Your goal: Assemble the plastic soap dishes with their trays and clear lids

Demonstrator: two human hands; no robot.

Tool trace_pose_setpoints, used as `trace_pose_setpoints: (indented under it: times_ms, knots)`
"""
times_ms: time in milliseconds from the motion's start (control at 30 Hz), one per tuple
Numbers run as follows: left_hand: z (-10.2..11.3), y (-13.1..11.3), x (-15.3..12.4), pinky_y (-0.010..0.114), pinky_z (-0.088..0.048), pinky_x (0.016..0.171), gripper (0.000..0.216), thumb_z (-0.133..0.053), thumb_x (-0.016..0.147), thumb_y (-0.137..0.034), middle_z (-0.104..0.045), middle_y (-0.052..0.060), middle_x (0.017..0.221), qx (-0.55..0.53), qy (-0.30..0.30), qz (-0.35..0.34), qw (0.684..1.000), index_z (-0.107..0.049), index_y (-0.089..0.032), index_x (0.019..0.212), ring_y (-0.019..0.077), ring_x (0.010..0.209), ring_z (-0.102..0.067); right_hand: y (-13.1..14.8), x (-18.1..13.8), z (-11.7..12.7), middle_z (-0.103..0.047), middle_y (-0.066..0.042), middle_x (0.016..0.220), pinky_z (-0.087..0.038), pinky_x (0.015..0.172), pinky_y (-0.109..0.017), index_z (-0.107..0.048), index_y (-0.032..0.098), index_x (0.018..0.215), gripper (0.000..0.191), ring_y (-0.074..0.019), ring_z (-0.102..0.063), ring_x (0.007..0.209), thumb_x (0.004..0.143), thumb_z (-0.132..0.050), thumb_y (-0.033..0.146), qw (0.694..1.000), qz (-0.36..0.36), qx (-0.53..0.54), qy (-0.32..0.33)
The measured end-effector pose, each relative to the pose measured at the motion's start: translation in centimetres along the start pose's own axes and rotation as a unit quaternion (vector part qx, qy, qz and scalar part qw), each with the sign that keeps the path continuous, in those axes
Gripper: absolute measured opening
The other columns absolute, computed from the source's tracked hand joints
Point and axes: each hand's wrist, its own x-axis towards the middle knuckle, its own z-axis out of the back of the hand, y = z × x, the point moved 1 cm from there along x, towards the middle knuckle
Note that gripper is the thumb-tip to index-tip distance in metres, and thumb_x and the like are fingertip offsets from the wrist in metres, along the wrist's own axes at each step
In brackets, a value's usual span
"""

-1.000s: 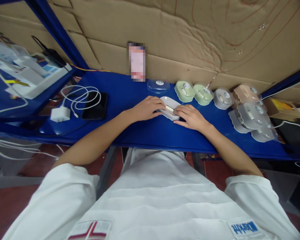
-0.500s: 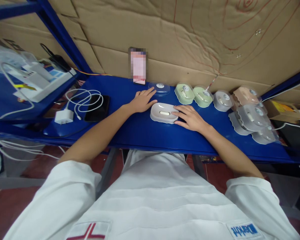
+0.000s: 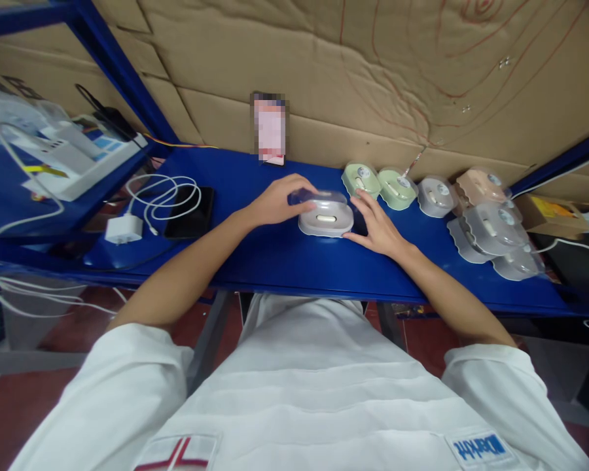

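A pale grey-lilac oval dish (image 3: 326, 227) with a wavy rim sits on the blue table in front of me, a small white bar in its middle. My left hand (image 3: 285, 200) is closed on a clear plastic lid (image 3: 330, 199), fingers behind and thumb in front. The lid hangs over the back part of the dish; whether it touches the rim I cannot tell. At the right end of the dish is my right hand (image 3: 375, 224), thumb and fingers apart, with the thumb near the rim.
Lidded green boxes (image 3: 396, 190), a grey one (image 3: 436, 197) and a stack of grey and peach ones (image 3: 495, 229) stand to the right. A phone (image 3: 269, 127) leans on the cardboard wall. Leftward lie a white charger (image 3: 124, 229), its cable and a dark phone-like slab (image 3: 190, 219).
My left hand has taken the clear lid from the back of the table and brought it forward over the dish. My right hand has opened wider at the dish's right end.
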Motion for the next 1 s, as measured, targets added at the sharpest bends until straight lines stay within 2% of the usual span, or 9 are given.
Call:
trace_pose_setpoints:
  times_ms: [67,167,233,333,433,567,700,900,1000]
  knots:
    - [-0.3,-1.6,-0.2,0.043,-0.055,0.108,0.055,-0.069,0.097,-0.071,-0.071,0.011,0.127,-0.012,0.048,-0.033,0.998,-0.073,-0.023,0.124,0.0260,0.118,-0.067,-0.2,0.1,0.0,-0.035,-0.016,0.178,-0.036,0.131,-0.071,-0.031,0.032,0.175,0.092,-0.0431,-0.036,0.164,0.100,-0.068,0.069,1.000,-0.002,-0.010,0.003]
    - [-1.0,-2.8,-0.7,0.049,-0.052,0.115,0.055,-0.069,0.098,-0.069,-0.063,0.014,0.137,0.013,0.089,-0.039,0.995,-0.069,-0.023,0.128,0.0294,0.129,-0.063,-0.2,0.1,0.0,-0.038,-0.013,0.178,-0.039,0.129,-0.069,-0.040,0.034,0.172,0.077,-0.0408,-0.040,0.163,0.105,-0.063,0.063,0.999,0.010,-0.016,0.037]
    - [-1.6,-2.7,-1.1,0.054,-0.050,0.120,0.058,-0.067,0.100,-0.067,-0.057,0.017,0.149,0.039,0.091,-0.037,0.994,-0.065,-0.023,0.138,0.0333,0.139,-0.058,-0.1,0.1,0.0,-0.039,-0.012,0.178,-0.043,0.128,-0.066,-0.040,0.034,0.172,0.071,-0.0383,-0.043,0.162,0.108,-0.059,0.059,0.998,0.019,-0.011,0.054]
    - [-2.6,-2.0,-1.6,0.062,-0.038,0.130,0.079,-0.066,0.101,-0.067,-0.037,0.025,0.172,0.066,0.098,-0.049,0.992,-0.048,-0.021,0.162,0.0420,0.161,-0.039,0.1,0.0,-0.2,-0.038,-0.012,0.179,-0.045,0.128,-0.063,-0.041,0.033,0.172,0.068,-0.0367,-0.043,0.162,0.110,-0.056,0.056,0.998,0.017,-0.007,0.061]
    - [-3.3,-1.3,-1.7,0.068,-0.029,0.134,0.091,-0.062,0.102,-0.070,-0.021,0.025,0.182,0.080,0.129,-0.055,0.987,-0.033,-0.021,0.173,0.0454,0.170,-0.022,0.2,0.0,-0.2,-0.039,-0.010,0.178,-0.043,0.130,-0.061,-0.046,0.033,0.170,0.062,-0.0357,-0.043,0.162,0.111,-0.055,0.052,0.998,0.010,-0.003,0.060]
    - [-3.2,-1.3,-1.5,0.066,-0.031,0.134,0.082,-0.052,0.108,-0.068,-0.024,0.026,0.181,0.098,0.111,-0.065,0.987,-0.036,-0.020,0.172,0.0419,0.169,-0.025,0.0,-0.2,-0.3,-0.043,-0.009,0.176,-0.045,0.130,-0.060,-0.046,0.035,0.170,0.063,-0.0346,-0.047,0.160,0.111,-0.055,0.054,0.999,0.007,0.008,0.045]
    - [-2.7,-1.7,-1.4,0.062,-0.039,0.132,0.067,-0.050,0.110,-0.063,-0.041,0.023,0.173,0.095,0.063,-0.064,0.991,-0.050,-0.022,0.164,0.0378,0.163,-0.039,-0.4,-0.3,-0.4,-0.052,-0.013,0.168,-0.047,0.128,-0.061,-0.050,0.034,0.168,0.067,-0.0365,-0.053,0.154,0.107,-0.059,0.061,1.000,-0.008,0.016,0.020]
    - [-2.8,-1.3,-1.4,0.059,-0.044,0.129,0.072,-0.063,0.104,-0.067,-0.042,0.020,0.171,0.065,0.087,-0.028,0.994,-0.053,-0.024,0.161,0.0382,0.157,-0.048,-0.6,-0.4,-0.4,-0.060,-0.014,0.153,-0.053,0.122,-0.061,-0.061,0.032,0.158,0.061,-0.0353,-0.062,0.141,0.107,-0.059,0.063,0.999,-0.028,0.023,-0.011]
    - [-2.7,-1.3,-1.3,0.056,-0.044,0.129,0.065,-0.062,0.105,-0.064,-0.052,0.020,0.163,0.039,0.061,-0.046,0.996,-0.059,-0.022,0.155,0.0345,0.152,-0.053,-0.4,-0.4,-0.2,-0.061,-0.015,0.150,-0.055,0.121,-0.059,-0.063,0.029,0.156,0.058,-0.0346,-0.064,0.139,0.108,-0.058,0.060,0.999,-0.021,0.028,-0.036]
